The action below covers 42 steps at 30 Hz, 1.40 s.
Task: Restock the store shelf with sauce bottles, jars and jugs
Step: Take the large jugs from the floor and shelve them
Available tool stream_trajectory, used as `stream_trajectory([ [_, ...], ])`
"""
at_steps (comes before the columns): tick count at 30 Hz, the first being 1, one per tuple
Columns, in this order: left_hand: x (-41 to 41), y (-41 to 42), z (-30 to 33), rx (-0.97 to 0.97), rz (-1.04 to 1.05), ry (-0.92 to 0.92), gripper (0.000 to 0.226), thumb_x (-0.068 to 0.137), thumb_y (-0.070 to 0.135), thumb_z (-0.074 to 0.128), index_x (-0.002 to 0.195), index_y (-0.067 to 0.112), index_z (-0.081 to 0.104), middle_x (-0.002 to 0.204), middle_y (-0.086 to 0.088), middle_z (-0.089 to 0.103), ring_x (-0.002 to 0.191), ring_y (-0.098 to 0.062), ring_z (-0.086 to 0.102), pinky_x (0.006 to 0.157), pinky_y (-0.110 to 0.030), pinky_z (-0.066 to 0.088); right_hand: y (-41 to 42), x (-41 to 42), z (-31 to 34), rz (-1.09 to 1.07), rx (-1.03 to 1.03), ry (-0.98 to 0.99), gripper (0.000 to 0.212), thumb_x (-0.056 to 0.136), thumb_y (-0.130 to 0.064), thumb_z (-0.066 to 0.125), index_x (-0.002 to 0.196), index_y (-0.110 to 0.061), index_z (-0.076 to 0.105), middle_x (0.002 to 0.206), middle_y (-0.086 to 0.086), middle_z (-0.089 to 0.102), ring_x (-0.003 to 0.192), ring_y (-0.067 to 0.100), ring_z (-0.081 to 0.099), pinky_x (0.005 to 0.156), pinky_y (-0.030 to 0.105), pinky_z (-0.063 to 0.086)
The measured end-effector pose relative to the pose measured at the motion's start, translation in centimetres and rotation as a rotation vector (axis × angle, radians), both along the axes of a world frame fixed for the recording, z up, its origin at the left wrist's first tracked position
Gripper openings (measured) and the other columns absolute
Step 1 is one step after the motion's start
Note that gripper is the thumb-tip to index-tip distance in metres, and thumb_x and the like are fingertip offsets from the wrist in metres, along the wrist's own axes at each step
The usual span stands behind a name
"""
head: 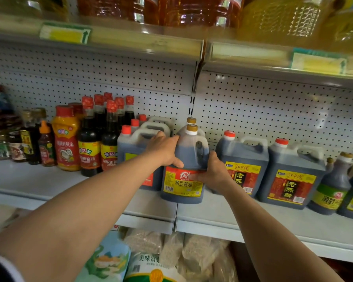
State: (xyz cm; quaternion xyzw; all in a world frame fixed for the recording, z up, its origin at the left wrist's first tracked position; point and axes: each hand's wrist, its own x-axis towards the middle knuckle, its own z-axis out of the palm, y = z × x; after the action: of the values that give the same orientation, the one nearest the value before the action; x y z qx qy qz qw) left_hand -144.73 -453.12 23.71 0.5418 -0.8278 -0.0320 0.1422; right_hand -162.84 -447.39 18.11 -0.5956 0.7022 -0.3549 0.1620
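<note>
Jug (189,159) of dark soy sauce, with a gold cap and a red and yellow label, stands upright near the front edge of the grey shelf (222,212), and I take it as my landmark. My left hand (164,150) grips its left shoulder, fingers curled over the top and thumb pressed against the front just above the label. My right hand (213,171) clamps its right side below the handle, thumb lying across the label. A second gold-capped jug (192,121) sits directly behind it. Just left of the landmark, touching my left hand, stand the white-handled jugs (138,143) with red caps. Further left are tall dark bottles (109,137) with red tops and an orange squeeze bottle (66,139). Right of the landmark stand two square vinegar jugs (291,174), and beyond them a green-labelled jug (334,186). Below the landmark, under the shelf, lie bags (171,253) of grain. Above it, blurred oil jugs (192,9) fill the upper shelf.
</note>
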Motion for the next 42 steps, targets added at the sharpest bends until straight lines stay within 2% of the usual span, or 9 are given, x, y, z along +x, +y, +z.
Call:
stream_trajectory([
  [4,0.2,1.0,-0.9,-0.033,0.000,0.060,0.094,0.070,0.057,0.080,0.145,0.026,0.034,0.126,-0.015,0.048,0.124,-0.035,0.043,0.098,-0.040,0.041,0.6,0.4,0.1,-0.025,0.012,-0.022,0.078,0.066,-0.023,0.094,0.121,-0.020,0.040,0.126,0.004,0.059,0.114,0.024,0.059,0.090,0.038,0.055],
  [9,0.8,4.4,-3.3,-0.205,0.018,0.132,0.087,0.082,0.052,0.071,0.150,0.020,0.027,0.141,-0.007,0.052,0.131,-0.029,0.034,0.100,-0.040,0.035,3.1,2.6,-0.5,-0.156,-0.007,0.021,0.080,0.079,-0.028,0.082,0.141,-0.013,0.034,0.131,0.009,0.059,0.118,0.034,0.059,0.093,0.041,0.051],
  [13,4.3,6.1,-6.2,-0.143,0.012,0.295,0.091,0.079,0.052,0.074,0.151,0.024,0.027,0.149,-0.002,0.047,0.134,-0.031,0.036,0.104,-0.040,0.036,6.1,5.1,-2.6,-0.321,-0.132,0.119,0.077,0.077,-0.036,0.082,0.137,-0.010,0.040,0.130,0.014,0.060,0.119,0.036,0.056,0.094,0.043,0.048],
  [16,8.9,7.1,-9.0,-0.068,0.042,0.352,0.087,0.077,0.046,0.079,0.149,0.028,0.033,0.147,-0.004,0.049,0.131,-0.033,0.040,0.105,-0.039,0.037,7.9,7.9,-4.5,-0.341,-0.094,0.306,0.074,0.080,-0.046,0.078,0.136,-0.010,0.046,0.135,0.016,0.055,0.128,0.036,0.046,0.104,0.042,0.038],
  [19,13.9,8.5,-12.2,-0.008,0.077,0.393,0.079,0.077,0.041,0.080,0.145,0.032,0.040,0.137,-0.008,0.051,0.125,-0.035,0.040,0.101,-0.042,0.041,9.2,11.1,-6.4,-0.290,-0.109,0.401,0.077,0.079,-0.053,0.076,0.140,-0.015,0.049,0.145,0.014,0.051,0.142,0.033,0.034,0.115,0.042,0.029],
  [24,19.9,11.4,-18.3,0.041,0.068,0.428,0.069,0.081,0.034,0.078,0.141,0.035,0.045,0.134,-0.003,0.040,0.125,-0.026,0.036,0.100,-0.037,0.041,11.6,16.9,-10.0,-0.122,-0.084,0.514,0.075,0.079,-0.050,0.077,0.142,-0.021,0.049,0.153,0.007,0.043,0.147,0.030,0.026,0.120,0.041,0.021],
  [31,25.5,14.7,-26.5,0.130,0.092,0.374,0.067,0.079,0.034,0.080,0.138,0.035,0.049,0.145,0.000,0.033,0.132,-0.024,0.029,0.102,-0.033,0.035,13.5,24.3,-17.6,0.135,0.219,0.574,0.083,0.081,-0.057,0.073,0.150,-0.029,0.036,0.165,0.000,0.021,0.154,0.024,0.010,0.123,0.041,0.016],
  [42,34.1,18.1,-40.3,0.448,0.254,0.319,0.072,0.069,0.037,0.086,0.134,0.032,0.056,0.145,-0.012,0.042,0.133,-0.034,0.034,0.107,-0.042,0.033,14.9,31.3,-31.5,0.318,0.539,0.491,0.076,0.081,-0.056,0.072,0.145,-0.028,0.042,0.156,0.002,0.036,0.148,0.024,0.022,0.121,0.041,0.022],
])
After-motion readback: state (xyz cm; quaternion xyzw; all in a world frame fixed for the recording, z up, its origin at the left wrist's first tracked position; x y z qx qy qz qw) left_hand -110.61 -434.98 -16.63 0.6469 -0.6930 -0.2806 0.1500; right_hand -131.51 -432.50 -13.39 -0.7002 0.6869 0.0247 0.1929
